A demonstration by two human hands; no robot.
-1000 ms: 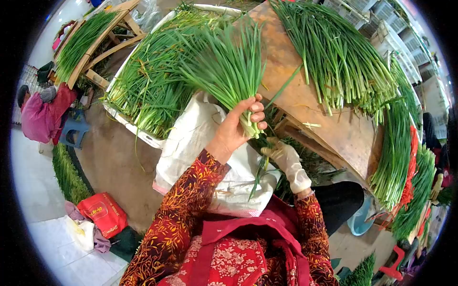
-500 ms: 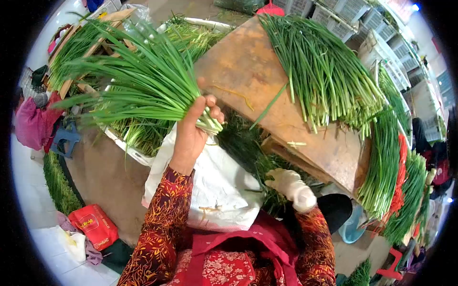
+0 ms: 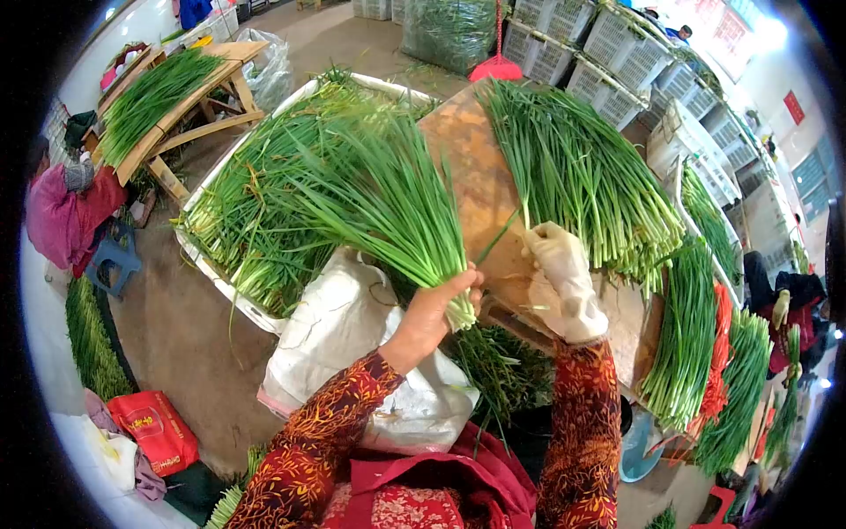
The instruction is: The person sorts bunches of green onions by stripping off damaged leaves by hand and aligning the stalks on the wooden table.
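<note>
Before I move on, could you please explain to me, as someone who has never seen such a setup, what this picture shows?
There is no machine here: a person works with their own hands, and one camera worn on their head looks forward and down, so the sleeves enter from below. The lens bends the edges of the view.

The bare left hand grips a loose bunch of long, thin green leaves by its pale stalk ends. The right hand, in a whitish glove, is curled at the edge of a large pile of long green leaves with pale stalks; whether it grips a stalk, I cannot tell.

That pile lies on a worn brown board. Left of the board, a white-rimmed tub holds more leaves, with a crumpled white sack in front.
</note>
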